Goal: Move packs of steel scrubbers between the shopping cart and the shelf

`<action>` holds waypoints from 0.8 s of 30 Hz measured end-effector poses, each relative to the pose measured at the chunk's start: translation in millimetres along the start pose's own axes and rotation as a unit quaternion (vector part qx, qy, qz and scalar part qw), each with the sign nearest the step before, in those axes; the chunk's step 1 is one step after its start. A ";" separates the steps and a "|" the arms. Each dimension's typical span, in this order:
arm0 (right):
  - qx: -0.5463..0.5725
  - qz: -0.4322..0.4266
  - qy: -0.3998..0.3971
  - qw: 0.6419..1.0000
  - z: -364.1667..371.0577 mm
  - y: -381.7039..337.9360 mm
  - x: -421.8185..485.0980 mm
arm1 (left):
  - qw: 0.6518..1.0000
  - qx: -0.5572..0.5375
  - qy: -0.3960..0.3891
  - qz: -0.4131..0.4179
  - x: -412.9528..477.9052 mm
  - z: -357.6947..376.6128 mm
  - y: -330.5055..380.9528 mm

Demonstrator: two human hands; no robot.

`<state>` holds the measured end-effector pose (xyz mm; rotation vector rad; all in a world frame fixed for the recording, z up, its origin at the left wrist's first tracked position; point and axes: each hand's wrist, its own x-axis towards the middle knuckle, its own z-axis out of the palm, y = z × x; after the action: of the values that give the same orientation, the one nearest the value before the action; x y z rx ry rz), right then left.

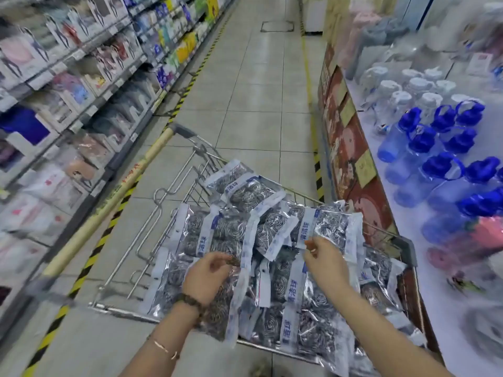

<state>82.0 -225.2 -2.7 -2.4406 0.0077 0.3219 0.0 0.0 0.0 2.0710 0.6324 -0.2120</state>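
Here, my shopping cart (pixel 163 235) is heaped with packs of steel scrubbers (pixel 275 257): clear, shiny plastic bags, each showing coiled grey wire balls behind a white strip with blue print. My left hand (pixel 208 276) pinches the top edge of one long pack (pixel 226 303) that hangs down over the pile. My right hand (pixel 324 263) grips the lower edge of another pack (pixel 326 227), lifted flat above the heap. Blue-capped bottles (pixel 441 148) stand on the display to my right.
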 end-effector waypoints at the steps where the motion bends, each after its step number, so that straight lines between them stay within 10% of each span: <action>1: -0.011 -0.039 0.005 0.999 6.0 -14.4 9.2 | 0.999 -0.030 0.030 -0.016 2.0 -1.0 -5.0; 10: -0.213 -0.294 -0.034 0.931 56.1 -132.2 53.5 | 0.925 -0.227 0.259 -0.159 -41.0 -9.8 -57.2; 18: -0.326 -0.208 -0.178 0.905 86.7 -144.7 69.9 | 0.770 -0.464 0.130 -0.418 -58.6 12.3 -70.5; 24: -0.223 -0.135 -0.307 0.915 92.7 -130.2 62.0 | 0.758 -0.460 0.131 -0.445 -55.6 17.7 -64.6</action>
<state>132.3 -61.3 -5.4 -2.6162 -0.7438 1.0419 -79.0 -6.1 -36.1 0.7268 1.5124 -0.0979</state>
